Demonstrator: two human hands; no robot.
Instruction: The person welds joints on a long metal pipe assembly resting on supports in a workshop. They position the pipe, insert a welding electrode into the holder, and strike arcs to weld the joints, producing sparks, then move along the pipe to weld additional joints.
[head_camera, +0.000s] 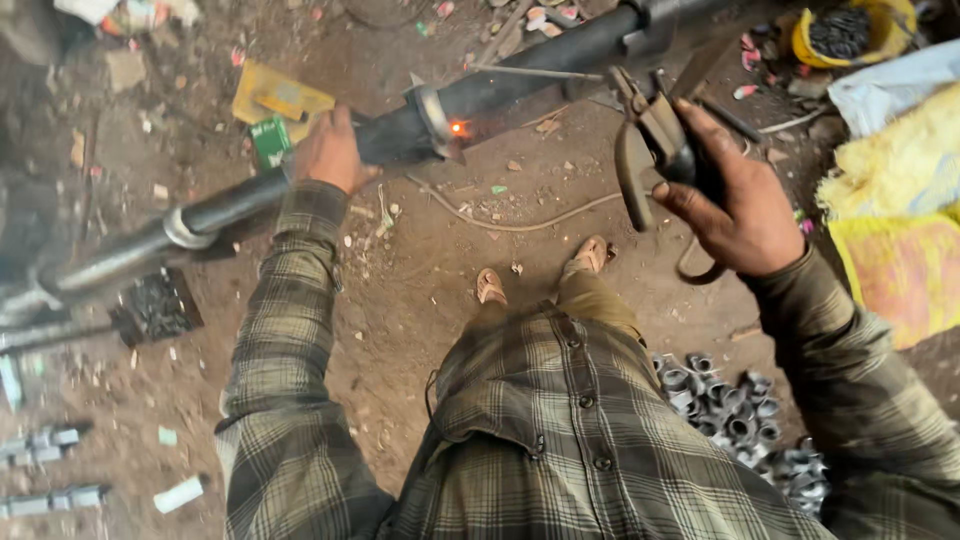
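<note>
A long dark metal pipe (520, 75) runs diagonally from lower left to upper right above the dirt floor. My left hand (328, 152) grips it near a grey metal collar (435, 122), where a small orange glowing spot (459, 128) shows. My right hand (735, 200) holds a welding electrode holder (650, 140), its thin rod (530, 72) reaching left over the pipe. A cable loops below that hand. My plaid shirt and sandalled feet (545, 270) are under the pipe.
A heap of small grey metal fittings (735, 410) lies at my right. Yellow and white sacks (900, 200) sit at right, a yellow bowl of dark bits (850, 35) upper right. A dark block (155, 308) and loose metal pieces (45, 445) lie at left.
</note>
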